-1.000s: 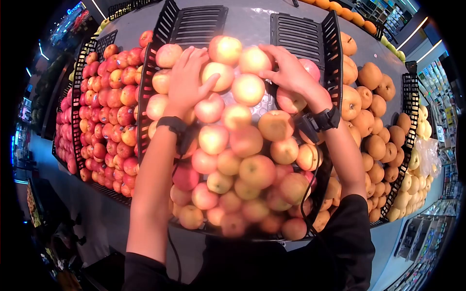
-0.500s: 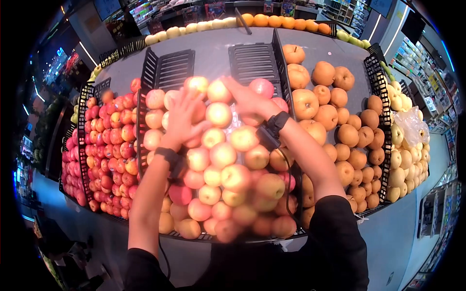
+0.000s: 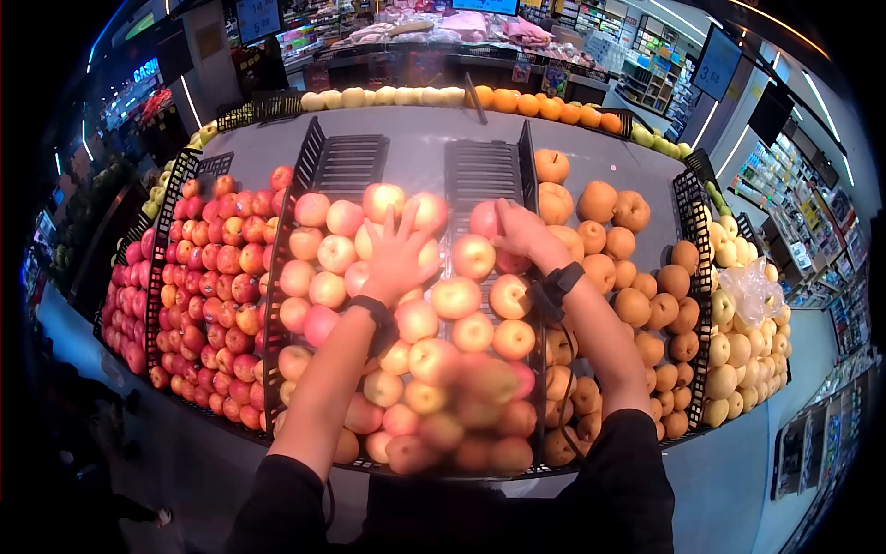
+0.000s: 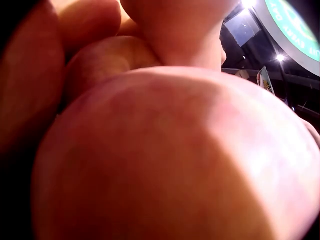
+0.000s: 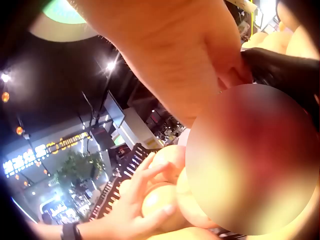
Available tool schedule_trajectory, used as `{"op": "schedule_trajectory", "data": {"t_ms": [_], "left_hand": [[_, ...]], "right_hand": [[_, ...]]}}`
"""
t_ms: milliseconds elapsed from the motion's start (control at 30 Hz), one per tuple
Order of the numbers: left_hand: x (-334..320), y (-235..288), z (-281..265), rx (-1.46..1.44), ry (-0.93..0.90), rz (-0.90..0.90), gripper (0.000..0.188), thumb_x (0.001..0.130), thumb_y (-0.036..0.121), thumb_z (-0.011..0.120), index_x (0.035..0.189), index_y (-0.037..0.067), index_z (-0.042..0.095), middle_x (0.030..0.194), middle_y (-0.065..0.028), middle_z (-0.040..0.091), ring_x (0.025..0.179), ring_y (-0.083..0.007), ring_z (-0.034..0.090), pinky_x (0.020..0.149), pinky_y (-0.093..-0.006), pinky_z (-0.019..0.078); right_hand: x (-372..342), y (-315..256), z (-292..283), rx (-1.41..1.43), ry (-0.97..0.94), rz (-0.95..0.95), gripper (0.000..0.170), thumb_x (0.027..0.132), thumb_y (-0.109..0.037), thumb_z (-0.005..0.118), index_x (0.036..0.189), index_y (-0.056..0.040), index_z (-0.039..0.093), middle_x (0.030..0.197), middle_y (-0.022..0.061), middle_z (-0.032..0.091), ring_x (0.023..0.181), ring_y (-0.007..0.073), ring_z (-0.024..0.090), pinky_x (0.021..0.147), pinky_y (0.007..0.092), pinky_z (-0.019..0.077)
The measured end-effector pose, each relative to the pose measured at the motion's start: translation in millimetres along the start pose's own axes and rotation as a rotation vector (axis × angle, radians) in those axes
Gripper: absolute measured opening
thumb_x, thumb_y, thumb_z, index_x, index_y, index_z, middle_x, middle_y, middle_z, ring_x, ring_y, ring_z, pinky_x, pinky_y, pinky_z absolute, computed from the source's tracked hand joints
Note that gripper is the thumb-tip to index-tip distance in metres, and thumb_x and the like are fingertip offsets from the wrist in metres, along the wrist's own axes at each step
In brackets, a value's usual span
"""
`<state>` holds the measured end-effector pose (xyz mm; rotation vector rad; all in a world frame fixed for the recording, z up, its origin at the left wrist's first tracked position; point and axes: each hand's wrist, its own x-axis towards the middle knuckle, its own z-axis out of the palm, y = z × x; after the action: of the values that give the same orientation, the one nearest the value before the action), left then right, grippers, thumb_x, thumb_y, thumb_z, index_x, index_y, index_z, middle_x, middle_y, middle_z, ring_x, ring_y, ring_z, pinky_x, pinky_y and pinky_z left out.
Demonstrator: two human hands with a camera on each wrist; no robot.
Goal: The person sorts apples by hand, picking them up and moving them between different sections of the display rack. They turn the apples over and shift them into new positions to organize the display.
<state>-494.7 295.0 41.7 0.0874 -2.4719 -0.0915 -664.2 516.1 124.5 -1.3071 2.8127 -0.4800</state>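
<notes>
In the head view my left hand [image 3: 399,260] lies over pale pink-yellow apples [image 3: 383,201] with its fingers spread. My right hand [image 3: 528,233] has bent fingers and thumb at the right side of a pink apple [image 3: 483,220], at the back of the same pile. Close to the left wrist camera, one big apple [image 4: 165,160] covers most of the view, part of the hand [image 4: 180,30] above it. The right wrist view has a blurred apple [image 5: 250,165] in front, hiding the right fingertips; the left hand [image 5: 132,202] shows beyond, fingers over apples.
Black slotted dividers [image 3: 528,171] flank the pile. Red apples [image 3: 217,277] fill the left bin; brown round pears [image 3: 632,305] and yellow fruit [image 3: 738,351] lie right. A plastic bag [image 3: 752,294] rests on the yellow fruit. Oranges [image 3: 544,106] line the back.
The head view has tilted up, showing more of the shop. My right hand has left a pale apple and shifted right to the pink apple, which sits farther left. My left hand stays spread over apples.
</notes>
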Motion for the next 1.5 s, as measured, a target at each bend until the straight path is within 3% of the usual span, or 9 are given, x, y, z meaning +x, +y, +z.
{"op": "schedule_trajectory", "data": {"t_ms": [333, 467, 567, 700, 867, 967, 1067, 1200, 1500], "left_hand": [[-5.2, -0.5, 6.4, -0.066, 0.103, -0.003, 0.066, 0.088, 0.052, 0.076, 0.148, 0.027, 0.061, 0.176, -0.0092, 0.029, 0.157, -0.0511, 0.026, 0.113, -0.0883, 0.0127], [-8.3, 0.2, 7.1, -0.093, 0.074, -0.034, 0.066, 0.089, 0.049, 0.076, 0.149, 0.028, 0.060, 0.176, -0.0087, 0.029, 0.157, -0.0519, 0.026, 0.114, -0.0878, 0.0134], [-6.5, 0.1, 3.1, -0.106, 0.056, -0.049, 0.065, 0.089, 0.048, 0.075, 0.150, 0.029, 0.060, 0.176, -0.0084, 0.028, 0.157, -0.0521, 0.026, 0.114, -0.0881, 0.0132], [-6.9, 1.9, 1.6, -0.113, 0.043, -0.066, 0.064, 0.089, 0.047, 0.075, 0.150, 0.032, 0.060, 0.177, -0.0073, 0.027, 0.158, -0.0522, 0.025, 0.114, -0.0880, 0.0124], [-7.4, 0.8, 6.5, -0.117, 0.034, -0.078, 0.064, 0.088, 0.047, 0.075, 0.148, 0.031, 0.060, 0.178, -0.0062, 0.025, 0.158, -0.0512, 0.023, 0.114, -0.0880, 0.0117], [-5.8, -1.5, 8.3, -0.115, 0.054, -0.077, 0.065, 0.087, 0.046, 0.076, 0.149, 0.032, 0.060, 0.178, -0.0063, 0.025, 0.158, -0.0507, 0.024, 0.115, -0.0878, 0.0106], [-7.5, 1.6, 6.3, -0.106, 0.060, -0.079, 0.066, 0.087, 0.046, 0.076, 0.150, 0.033, 0.059, 0.177, -0.0064, 0.025, 0.158, -0.0504, 0.025, 0.114, -0.0878, 0.0110], [-7.0, 0.6, 6.6, -0.096, 0.064, -0.074, 0.067, 0.087, 0.045, 0.076, 0.150, 0.034, 0.059, 0.177, -0.0066, 0.026, 0.158, -0.0500, 0.026, 0.114, -0.0879, 0.0116], [-6.0, 0.3, 4.6, -0.077, 0.058, -0.072, 0.071, 0.085, 0.050, 0.079, 0.151, 0.034, 0.059, 0.176, -0.0072, 0.029, 0.158, -0.0477, 0.027, 0.114, -0.0873, 0.0120]], "right_hand": [[42.1, 11.6, 35.2, 0.526, -0.012, -0.256, 0.072, 0.089, -0.004, 0.073, 0.156, -0.0042, 0.047, 0.151, 0.0204, 0.056, 0.144, 0.0353, 0.052, 0.123, 0.0424, 0.0400], [28.0, 8.3, 34.3, 0.494, -0.015, -0.241, 0.074, 0.094, 0.002, 0.063, 0.163, -0.0106, 0.042, 0.173, 0.0272, 0.028, 0.160, 0.0372, 0.031, 0.127, 0.0424, 0.0329], [11.2, 1.8, 36.2, 0.406, -0.012, -0.242, 0.071, 0.097, -0.001, 0.062, 0.164, -0.0130, 0.041, 0.175, 0.0302, 0.018, 0.161, 0.0396, 0.028, 0.127, 0.0427, 0.0323], [-37.5, -42.9, 19.7, 0.353, 0.005, -0.178, 0.070, 0.095, -0.002, 0.062, 0.161, -0.0141, 0.045, 0.174, 0.0319, 0.016, 0.152, 0.0475, 0.042, 0.123, 0.0442, 0.0391], [-43.8, -40.8, 47.9, 0.080, 0.128, -0.512, 0.055, 0.088, -0.016, 0.078, 0.140, -0.0141, 0.058, 0.151, 0.0289, 0.044, 0.121, 0.0496, 0.060, 0.105, 0.0512, 0.0518], [-34.0, -37.1, 53.7, -0.055, 0.131, -0.490, 0.053, 0.086, -0.017, 0.078, 0.135, -0.0138, 0.059, 0.141, 0.0240, 0.052, 0.116, 0.0469, 0.063, 0.097, 0.0517, 0.0542], [-40.9, -54.0, 8.9, 0.028, -0.114, -0.230, 0.058, 0.082, -0.014, 0.082, 0.134, -0.0110, 0.057, 0.145, 0.0206, 0.051, 0.110, 0.0478, 0.065, 0.088, 0.0484, 0.0568], [-27.0, -22.2, 30.1, 0.235, 0.050, -0.443, 0.054, 0.086, -0.024, 0.084, 0.131, -0.0063, 0.061, 0.133, 0.0217, 0.057, 0.105, 0.0461, 0.067, 0.090, 0.0472, 0.0565], [-23.7, -15.4, 51.9, 0.245, 0.201, -0.279, 0.038, 0.103, -0.027, 0.070, 0.134, -0.0068, 0.064, 0.130, 0.0198, 0.057, 0.101, 0.0404, 0.070, 0.089, 0.0467, 0.0581]]}}
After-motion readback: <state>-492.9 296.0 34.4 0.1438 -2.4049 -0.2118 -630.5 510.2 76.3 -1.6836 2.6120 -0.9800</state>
